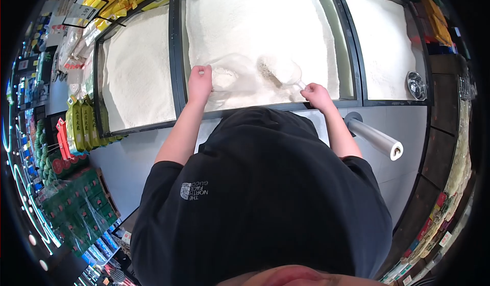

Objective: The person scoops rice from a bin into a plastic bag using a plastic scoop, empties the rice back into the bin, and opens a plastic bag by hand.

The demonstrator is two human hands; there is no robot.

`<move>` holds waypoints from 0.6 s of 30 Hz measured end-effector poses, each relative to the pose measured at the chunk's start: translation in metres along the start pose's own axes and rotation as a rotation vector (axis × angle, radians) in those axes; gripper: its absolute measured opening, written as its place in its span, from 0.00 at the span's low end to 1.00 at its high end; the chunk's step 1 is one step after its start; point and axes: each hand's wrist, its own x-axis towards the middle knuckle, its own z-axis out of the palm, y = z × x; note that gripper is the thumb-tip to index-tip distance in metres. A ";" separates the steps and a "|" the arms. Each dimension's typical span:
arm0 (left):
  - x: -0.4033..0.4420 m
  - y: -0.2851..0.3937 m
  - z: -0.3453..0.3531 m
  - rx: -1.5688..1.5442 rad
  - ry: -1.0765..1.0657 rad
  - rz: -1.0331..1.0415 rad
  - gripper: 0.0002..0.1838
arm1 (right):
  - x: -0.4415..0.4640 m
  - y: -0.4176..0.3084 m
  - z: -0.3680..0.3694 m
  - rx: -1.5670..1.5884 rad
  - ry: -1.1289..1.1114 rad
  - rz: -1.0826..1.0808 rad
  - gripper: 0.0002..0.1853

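Observation:
White powdery grain fills the middle bin [255, 15], which has a dark frame. My left hand [200, 84] is closed on the edge of a clear plastic bag [237, 76] that lies over the grain, with some white contents inside. To its right, my right hand [317, 96] grips the handle of a clear scoop [288, 71]. The scoop is heaped with white grain and is just above or on the bin's contents; which one I cannot tell.
Similar white contents fill the left bin [138, 71] and the right bin [377, 41]. A metal bowl [416, 86] sits in the right bin's near corner. A roll of plastic bags [375, 138] sticks out below the frame. A price sign [84, 11] stands at upper left.

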 end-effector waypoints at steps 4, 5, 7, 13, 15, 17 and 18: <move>0.006 -0.001 0.002 -0.024 -0.035 0.015 0.17 | -0.021 -0.008 -0.017 0.036 0.007 -0.029 0.16; 0.009 -0.002 0.003 -0.026 -0.045 0.018 0.18 | -0.025 -0.012 -0.021 0.025 0.008 -0.032 0.16; 0.012 -0.002 0.005 -0.025 -0.058 0.027 0.18 | -0.041 -0.029 -0.030 0.002 0.004 -0.034 0.16; 0.016 0.004 0.012 -0.047 -0.090 0.068 0.17 | -0.062 -0.080 -0.036 0.004 -0.116 -0.041 0.17; 0.016 0.007 0.011 -0.041 -0.119 0.062 0.16 | -0.060 -0.103 -0.029 -0.053 -0.157 -0.090 0.16; 0.016 0.008 0.007 -0.038 -0.108 0.097 0.16 | -0.048 -0.123 -0.018 -0.139 -0.231 -0.132 0.19; 0.016 0.007 0.005 -0.033 -0.104 0.113 0.15 | -0.037 -0.133 -0.010 -0.276 -0.204 -0.254 0.19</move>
